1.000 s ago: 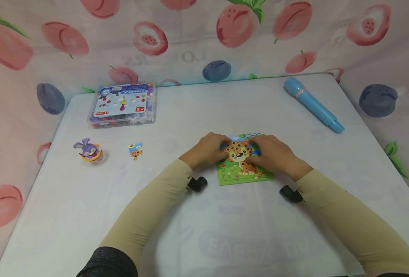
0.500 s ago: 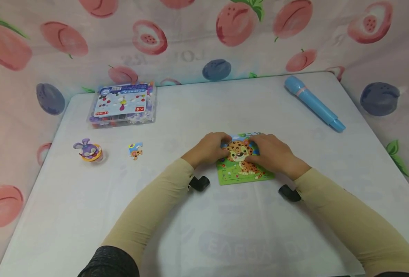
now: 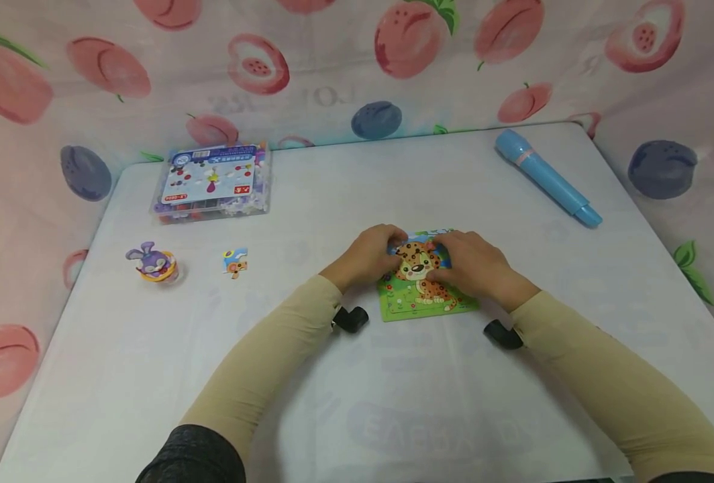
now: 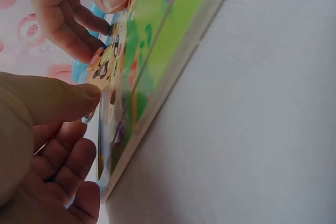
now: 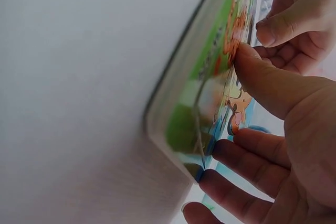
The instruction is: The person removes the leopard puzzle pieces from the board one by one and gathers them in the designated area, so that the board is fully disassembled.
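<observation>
A puzzle board (image 3: 402, 308) with a leopard on green grass and blue sky lies on the white table. Both hands are over its upper half. The left hand (image 3: 366, 256) pinches the left edge of a leopard-face puzzle piece (image 4: 102, 72) between thumb and fingers. On the other side, the right hand (image 3: 476, 265) holds the same piece, thumb at the chin side and fingers by the ear. In the right wrist view this piece (image 5: 239, 100) tilts up from the board. Fingers cover the upper corners of the board.
A loose puzzle piece (image 3: 235, 263) lies left of the hands, beside a purple rabbit toy (image 3: 154, 261). Behind them stands a clear plastic box (image 3: 209, 181) of small colourful parts. A blue toy microphone (image 3: 549, 178) lies at the back right. Peach-print cloth (image 3: 321, 60) borders the table.
The left hand has shifted slightly up and to the right at the board's upper left. The right hand and the board stay nearly where they were.
</observation>
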### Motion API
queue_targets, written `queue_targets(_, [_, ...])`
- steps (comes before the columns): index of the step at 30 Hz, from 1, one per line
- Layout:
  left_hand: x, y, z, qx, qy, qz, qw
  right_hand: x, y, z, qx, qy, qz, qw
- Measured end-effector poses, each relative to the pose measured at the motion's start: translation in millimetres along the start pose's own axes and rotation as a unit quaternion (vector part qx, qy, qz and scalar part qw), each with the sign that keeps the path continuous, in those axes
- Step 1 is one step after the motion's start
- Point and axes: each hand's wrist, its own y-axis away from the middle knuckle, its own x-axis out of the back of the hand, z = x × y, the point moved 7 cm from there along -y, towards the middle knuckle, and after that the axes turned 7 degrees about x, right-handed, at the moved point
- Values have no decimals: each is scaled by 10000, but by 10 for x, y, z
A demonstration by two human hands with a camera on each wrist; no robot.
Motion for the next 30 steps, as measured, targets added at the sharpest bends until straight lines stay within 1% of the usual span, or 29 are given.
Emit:
queue_targets(5, [-22, -33, -8, -85, -50, 28, 9999, -8, -1, -1, 15, -16, -7, 10000])
queue_targets(12, [-32, -55, 4, -241, -241, 59, 9994, 0, 4, -6, -6, 19, -13, 10000])
queue_targets(25, [-33, -90, 1, -206, -157, 165, 9995, -1, 6, 7, -33, -30, -37, 10000])
queue_targets(30, [-7, -91, -4, -213, -131, 177, 9995, -6, 6, 11, -53, -50, -59, 10000])
